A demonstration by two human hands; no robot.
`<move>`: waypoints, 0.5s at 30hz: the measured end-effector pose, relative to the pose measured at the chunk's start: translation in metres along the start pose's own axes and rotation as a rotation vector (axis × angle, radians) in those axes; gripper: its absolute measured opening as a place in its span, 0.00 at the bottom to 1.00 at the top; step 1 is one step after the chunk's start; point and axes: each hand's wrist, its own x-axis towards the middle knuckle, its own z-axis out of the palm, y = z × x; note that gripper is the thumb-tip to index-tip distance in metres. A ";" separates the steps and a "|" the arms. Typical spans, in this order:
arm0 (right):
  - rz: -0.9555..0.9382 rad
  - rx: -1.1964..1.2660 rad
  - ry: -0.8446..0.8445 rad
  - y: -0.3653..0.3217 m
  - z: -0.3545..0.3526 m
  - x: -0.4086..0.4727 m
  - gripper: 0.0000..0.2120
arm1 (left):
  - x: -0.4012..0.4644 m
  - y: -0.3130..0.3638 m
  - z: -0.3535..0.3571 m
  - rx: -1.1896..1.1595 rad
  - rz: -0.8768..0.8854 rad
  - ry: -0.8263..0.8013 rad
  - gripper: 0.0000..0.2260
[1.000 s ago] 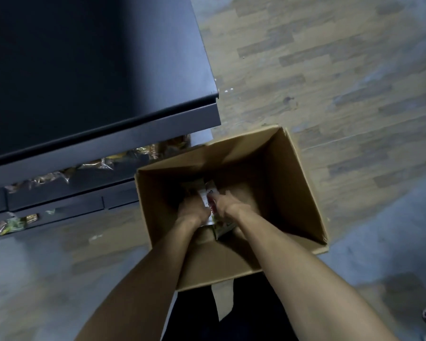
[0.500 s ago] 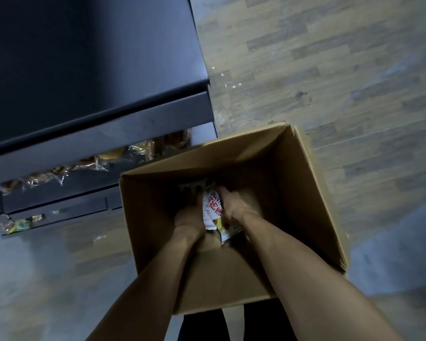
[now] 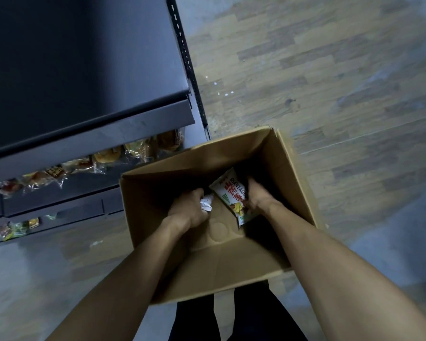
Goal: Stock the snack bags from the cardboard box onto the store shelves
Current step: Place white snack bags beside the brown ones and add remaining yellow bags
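An open cardboard box (image 3: 290,173) stands on the floor below me, to the right of the dark store shelves (image 3: 103,134). Both my hands reach down into it. My right hand (image 3: 257,196) grips a white snack bag (image 3: 233,195) with red lettering, tilted up from the box floor. My left hand (image 3: 191,207) is curled round the crumpled white edge of another bag (image 3: 206,204), most of it hidden under the fingers. The box bottom around them looks bare and dark.
Wrapped pastries (image 3: 108,157) line the lower shelf just left of the box. More small packets (image 3: 17,228) sit on the lowest shelf at far left. A slotted shelf upright (image 3: 187,65) runs along the shelf end. Wood-pattern floor (image 3: 330,82) spreads to the right.
My hands have drawn apart inside the box. The right hand has lifted the white bag to the right and tilted it up. The view has moved closer to the box.
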 end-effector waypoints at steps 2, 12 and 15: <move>-0.048 -0.084 0.021 0.002 -0.001 -0.003 0.27 | -0.003 0.003 -0.009 -0.006 0.013 -0.055 0.10; 0.157 0.278 -0.056 0.005 -0.001 -0.013 0.26 | 0.006 0.001 -0.002 -0.037 0.046 0.008 0.16; 0.216 0.371 -0.069 0.001 -0.001 -0.020 0.25 | 0.004 -0.002 0.012 0.020 0.128 0.168 0.16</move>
